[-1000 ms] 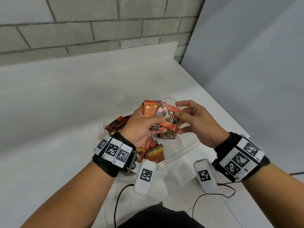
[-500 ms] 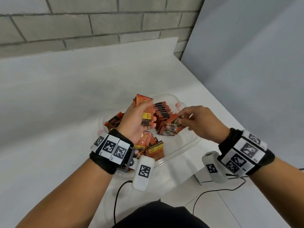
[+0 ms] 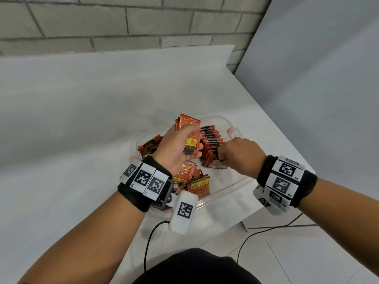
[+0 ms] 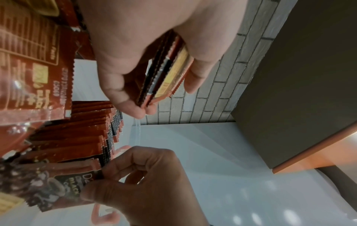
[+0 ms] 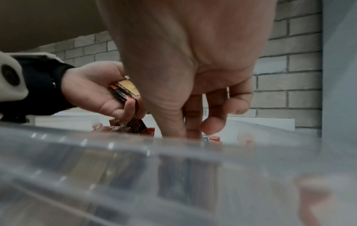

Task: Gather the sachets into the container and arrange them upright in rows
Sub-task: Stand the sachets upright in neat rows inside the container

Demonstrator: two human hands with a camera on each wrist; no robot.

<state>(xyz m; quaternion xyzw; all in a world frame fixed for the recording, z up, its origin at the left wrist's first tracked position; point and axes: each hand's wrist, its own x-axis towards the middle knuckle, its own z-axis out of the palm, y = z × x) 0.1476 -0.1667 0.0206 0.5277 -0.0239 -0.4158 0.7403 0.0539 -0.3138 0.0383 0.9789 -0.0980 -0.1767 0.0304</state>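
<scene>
A clear plastic container [image 3: 238, 184] sits on the white table. A row of orange-and-black sachets [image 3: 211, 140] stands upright along its right side. My left hand [image 3: 180, 146] grips a stack of sachets [image 3: 189, 132] above the container's middle; the same stack [image 4: 166, 71] shows edge-on in the left wrist view. My right hand [image 3: 233, 152] pinches the top of one sachet [image 3: 217, 163] at the near end of the row, seen closer as a dark sachet [image 4: 63, 182] between thumb and fingers. Loose sachets [image 3: 196, 181] lie flat in the container's near part.
A grey brick wall [image 3: 123, 21] runs behind the table, and a grey panel [image 3: 317, 78] closes the right side. The table's corner [image 3: 244, 224] lies just right of the container, with cables [image 3: 266, 232] hanging off it.
My right hand took one sachet from the stack in my left hand and brought it down to the near end of the upright row. My left hand kept hold of its stack.
</scene>
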